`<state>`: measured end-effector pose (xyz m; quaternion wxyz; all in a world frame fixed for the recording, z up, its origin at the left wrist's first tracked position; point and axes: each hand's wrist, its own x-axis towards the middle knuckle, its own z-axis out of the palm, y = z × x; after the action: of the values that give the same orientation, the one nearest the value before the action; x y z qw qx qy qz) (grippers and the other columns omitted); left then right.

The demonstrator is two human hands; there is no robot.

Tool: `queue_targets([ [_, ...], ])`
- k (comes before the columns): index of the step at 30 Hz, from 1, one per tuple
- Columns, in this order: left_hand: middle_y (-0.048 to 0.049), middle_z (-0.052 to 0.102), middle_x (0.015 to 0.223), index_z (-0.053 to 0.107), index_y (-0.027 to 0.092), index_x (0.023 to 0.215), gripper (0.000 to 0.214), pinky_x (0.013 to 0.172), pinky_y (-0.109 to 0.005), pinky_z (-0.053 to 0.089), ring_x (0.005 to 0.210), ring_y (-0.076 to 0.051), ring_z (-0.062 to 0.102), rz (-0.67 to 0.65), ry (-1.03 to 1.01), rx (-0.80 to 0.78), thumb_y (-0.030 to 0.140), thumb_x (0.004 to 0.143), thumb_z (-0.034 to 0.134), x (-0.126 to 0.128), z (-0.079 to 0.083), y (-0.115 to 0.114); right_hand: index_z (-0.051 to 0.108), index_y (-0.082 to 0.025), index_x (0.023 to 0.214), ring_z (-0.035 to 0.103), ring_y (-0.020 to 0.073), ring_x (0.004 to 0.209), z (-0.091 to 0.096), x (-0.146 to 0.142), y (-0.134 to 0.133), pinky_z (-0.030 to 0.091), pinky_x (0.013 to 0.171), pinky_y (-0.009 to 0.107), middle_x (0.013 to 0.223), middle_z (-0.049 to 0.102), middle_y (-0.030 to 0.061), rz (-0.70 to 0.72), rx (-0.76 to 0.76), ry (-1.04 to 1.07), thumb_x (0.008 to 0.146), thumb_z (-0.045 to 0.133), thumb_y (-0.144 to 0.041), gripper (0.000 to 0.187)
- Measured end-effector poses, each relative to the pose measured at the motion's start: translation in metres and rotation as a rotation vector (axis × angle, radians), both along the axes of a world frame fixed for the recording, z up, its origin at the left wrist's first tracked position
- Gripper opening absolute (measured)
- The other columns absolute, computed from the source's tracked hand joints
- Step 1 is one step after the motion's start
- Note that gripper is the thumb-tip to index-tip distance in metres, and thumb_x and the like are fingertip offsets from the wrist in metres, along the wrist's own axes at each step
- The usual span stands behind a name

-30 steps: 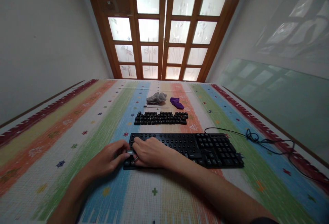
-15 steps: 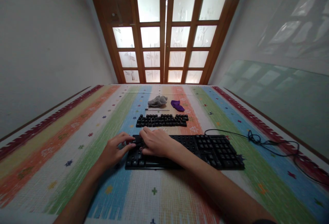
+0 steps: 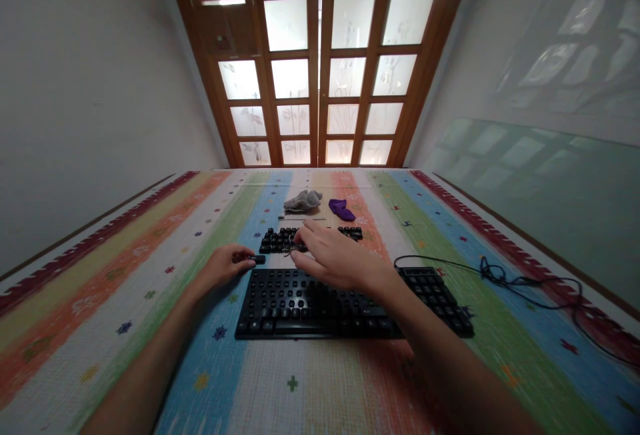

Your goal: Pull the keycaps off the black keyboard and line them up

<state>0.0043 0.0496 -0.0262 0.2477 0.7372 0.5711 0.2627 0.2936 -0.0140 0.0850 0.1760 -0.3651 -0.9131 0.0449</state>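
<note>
At frame centre, the left hand [image 3: 226, 266] pinches a black keycap [image 3: 258, 259] beside loose keycaps [image 3: 280, 240]; the right hand [image 3: 336, 260], loosely spread, hides some. Keyboard [image 3: 310, 302] below, grey cloth [image 3: 302, 200] and purple cloth [image 3: 342, 208] above, cable [image 3: 500, 275] right.

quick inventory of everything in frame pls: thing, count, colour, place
keyboard: 1, black, on the mat near the person, cable running off to the right
loose keycaps: 1 group in rows, black, just beyond the keyboard
single keycap: 1, black, at the left hand's fingertips
cloth: 1, grey, crumpled, far side of the mat
purple cloth: 1, purple, right of the grey one
thin stick: 1, pale, between cloths and keycaps
cable: 1, black, right side of the mat
mat: 1, multicolour stripes, under everything
doors: 1 pair, wood with frosted panes, far end
left hand: 1, left of the keyboard's far corner
right hand: 1, over the loose keycaps
</note>
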Motion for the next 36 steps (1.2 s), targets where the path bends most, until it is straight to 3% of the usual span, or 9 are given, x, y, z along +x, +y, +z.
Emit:
queue_targets([
  [6,-0.0075,0.074,0.078,0.076,0.016,0.094,0.042,0.066,-0.033,0.048,0.07,-0.023,0.065,0.05,0.006,0.044,0.049,0.069,0.069,0.003,-0.008,-0.007,0.061,-0.01,0.097,0.057,0.0215,0.089,0.005,0.008,0.003,0.045,0.084,0.036,0.1,0.061,0.0131,-0.013,0.003,-0.044,0.096,0.042,-0.019,0.021],
  [17,-0.0042,0.071,0.075,0.074,0.017,0.093,0.04,0.065,-0.031,0.047,0.067,-0.02,0.062,0.133,-0.029,0.089,0.048,0.07,0.07,0.011,-0.012,-0.013,0.062,-0.012,0.096,0.056,0.0206,0.09,0.012,0.019,0.004,0.043,0.08,0.033,0.103,0.06,0.0123,-0.036,0.039,-0.065,0.1,0.045,-0.017,0.018],
  [31,-0.003,0.071,0.075,0.073,0.019,0.083,0.028,0.065,-0.03,0.047,0.065,-0.017,0.058,0.071,-0.076,0.127,0.044,0.069,0.072,0.01,-0.009,-0.016,0.065,-0.014,0.101,0.054,0.0216,0.091,0.015,0.021,0.004,0.041,0.08,0.034,0.101,0.06,0.0102,-0.027,0.079,-0.028,0.1,0.046,-0.02,0.019],
  [36,-0.0045,0.074,0.08,0.073,0.019,0.084,0.03,0.066,-0.031,0.048,0.066,-0.018,0.061,0.027,-0.104,0.059,0.046,0.069,0.072,0.009,-0.008,-0.016,0.064,-0.013,0.101,0.054,0.0216,0.093,0.015,0.02,0.003,0.041,0.082,0.034,0.102,0.06,0.0104,-0.035,0.064,-0.048,0.101,0.047,-0.021,0.02],
])
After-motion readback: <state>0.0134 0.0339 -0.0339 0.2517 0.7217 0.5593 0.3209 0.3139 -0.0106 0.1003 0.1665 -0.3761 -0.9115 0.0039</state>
